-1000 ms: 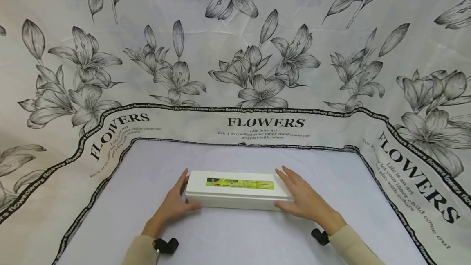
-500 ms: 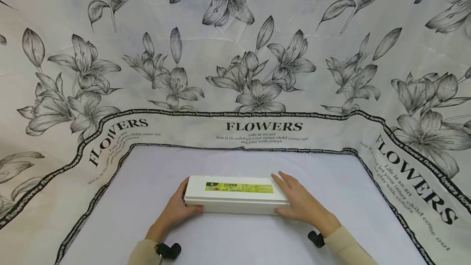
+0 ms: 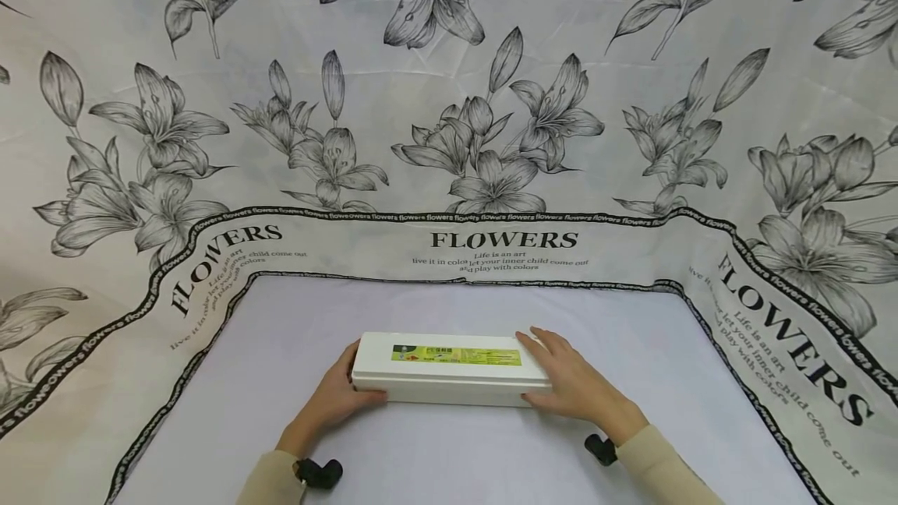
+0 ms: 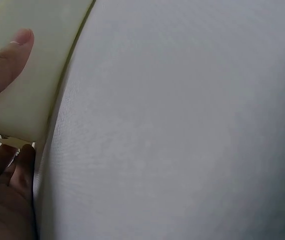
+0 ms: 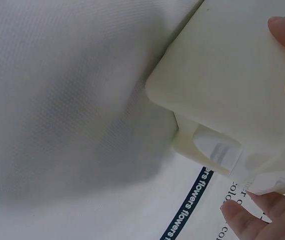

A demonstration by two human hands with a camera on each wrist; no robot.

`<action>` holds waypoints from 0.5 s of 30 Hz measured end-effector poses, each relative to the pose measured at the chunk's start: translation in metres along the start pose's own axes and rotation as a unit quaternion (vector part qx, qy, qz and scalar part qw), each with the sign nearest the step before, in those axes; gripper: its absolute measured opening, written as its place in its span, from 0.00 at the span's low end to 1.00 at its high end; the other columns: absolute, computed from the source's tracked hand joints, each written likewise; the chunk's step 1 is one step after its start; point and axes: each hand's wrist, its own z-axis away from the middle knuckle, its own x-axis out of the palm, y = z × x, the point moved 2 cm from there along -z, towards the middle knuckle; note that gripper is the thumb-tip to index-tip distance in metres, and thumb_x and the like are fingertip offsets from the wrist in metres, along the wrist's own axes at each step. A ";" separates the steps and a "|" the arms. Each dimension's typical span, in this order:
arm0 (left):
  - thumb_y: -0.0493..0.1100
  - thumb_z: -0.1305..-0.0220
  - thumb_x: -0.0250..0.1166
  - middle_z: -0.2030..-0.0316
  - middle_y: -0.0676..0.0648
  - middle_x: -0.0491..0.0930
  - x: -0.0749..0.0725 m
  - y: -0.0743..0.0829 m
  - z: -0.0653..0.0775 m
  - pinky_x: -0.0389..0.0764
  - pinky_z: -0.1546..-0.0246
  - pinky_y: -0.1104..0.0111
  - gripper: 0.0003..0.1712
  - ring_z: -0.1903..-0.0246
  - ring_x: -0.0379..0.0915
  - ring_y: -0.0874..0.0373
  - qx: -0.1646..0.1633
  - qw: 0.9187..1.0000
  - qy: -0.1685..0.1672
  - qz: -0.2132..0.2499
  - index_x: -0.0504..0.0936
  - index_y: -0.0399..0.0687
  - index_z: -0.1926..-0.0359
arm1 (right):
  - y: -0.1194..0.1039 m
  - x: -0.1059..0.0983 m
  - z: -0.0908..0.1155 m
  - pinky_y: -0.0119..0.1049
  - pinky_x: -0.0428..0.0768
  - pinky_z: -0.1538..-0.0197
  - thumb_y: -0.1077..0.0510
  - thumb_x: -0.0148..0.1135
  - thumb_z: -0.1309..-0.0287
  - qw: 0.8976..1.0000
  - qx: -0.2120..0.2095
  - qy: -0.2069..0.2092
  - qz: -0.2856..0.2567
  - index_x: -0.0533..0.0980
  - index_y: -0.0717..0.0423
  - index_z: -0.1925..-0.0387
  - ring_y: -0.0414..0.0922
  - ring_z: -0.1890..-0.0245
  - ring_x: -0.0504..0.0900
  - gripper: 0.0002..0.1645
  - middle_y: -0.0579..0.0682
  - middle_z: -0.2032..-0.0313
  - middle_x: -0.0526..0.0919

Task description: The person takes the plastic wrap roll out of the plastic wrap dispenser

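A long white cling film dispenser (image 3: 449, 388), with a green and yellow label (image 3: 456, 355) on its lid, lies across the table in front of me. My left hand (image 3: 337, 394) holds its left end, thumb along the front face and fingers behind. At the other end my right hand (image 3: 578, 382) grips it, thumb low on the front and fingers over the top's far corner. The left wrist view shows the left thumb (image 4: 10, 62) pressed on the pale wall. A cut-out (image 5: 217, 147) in the dispenser's right end shows in the right wrist view.
A white cloth (image 3: 449, 454) covers the table. Behind and at both sides hangs a curtain (image 3: 505, 294) printed with flowers and lettering, with a black border along its foot. Black wrist cameras (image 3: 319, 474) sit below both hands.
The left hand's fingers have drawn in against the dispenser's left end, and the right hand has moved slightly left with that end. The head view has tilted a little.
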 end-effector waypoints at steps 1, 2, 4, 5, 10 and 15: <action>0.52 0.56 0.86 0.25 0.40 0.66 0.000 -0.001 0.000 0.61 0.25 0.40 0.67 0.25 0.61 0.39 0.003 1.000 -0.001 0.001 0.55 0.46 0.20 | 0.000 0.000 0.000 0.66 0.74 0.33 0.43 0.78 0.52 1.000 0.000 0.000 -0.002 0.62 0.52 0.22 0.66 0.30 0.69 0.58 0.65 0.27 0.66; 0.52 0.55 0.86 0.25 0.40 0.65 0.000 -0.002 -0.001 0.61 0.25 0.41 0.67 0.25 0.60 0.40 0.004 1.000 -0.002 0.003 0.55 0.46 0.20 | 0.001 0.000 -0.001 0.66 0.74 0.33 0.42 0.78 0.52 1.000 0.001 -0.001 -0.003 0.62 0.52 0.22 0.66 0.30 0.69 0.59 0.65 0.28 0.67; 0.51 0.55 0.86 0.24 0.40 0.65 -0.001 -0.005 -0.001 0.62 0.25 0.44 0.67 0.24 0.60 0.41 0.007 1.000 -0.004 0.016 0.56 0.46 0.20 | 0.001 0.000 -0.001 0.66 0.74 0.33 0.42 0.77 0.52 1.000 0.004 -0.004 -0.006 0.61 0.53 0.22 0.65 0.30 0.69 0.59 0.65 0.28 0.67; 0.50 0.55 0.86 0.24 0.40 0.64 -0.002 -0.006 -0.001 0.63 0.25 0.45 0.66 0.24 0.60 0.41 0.009 1.000 -0.005 0.024 0.56 0.46 0.20 | 0.002 0.001 -0.001 0.65 0.74 0.33 0.42 0.77 0.52 1.000 0.005 -0.007 -0.008 0.61 0.53 0.22 0.65 0.30 0.69 0.59 0.64 0.28 0.67; 0.47 0.53 0.85 0.24 0.39 0.64 -0.005 -0.007 -0.003 0.68 0.27 0.50 0.63 0.25 0.61 0.41 0.013 0.999 -0.013 0.051 0.57 0.44 0.21 | 0.003 0.001 -0.002 0.64 0.74 0.33 0.40 0.77 0.52 1.000 0.014 -0.013 -0.011 0.61 0.52 0.22 0.64 0.30 0.69 0.60 0.63 0.28 0.67; 0.47 0.52 0.85 0.24 0.38 0.64 -0.006 -0.005 -0.004 0.68 0.27 0.51 0.63 0.25 0.62 0.41 0.010 0.998 -0.018 0.052 0.57 0.44 0.21 | 0.004 0.000 -0.002 0.62 0.75 0.32 0.40 0.79 0.55 1.000 0.012 -0.005 -0.016 0.60 0.58 0.22 0.62 0.31 0.71 0.63 0.63 0.29 0.69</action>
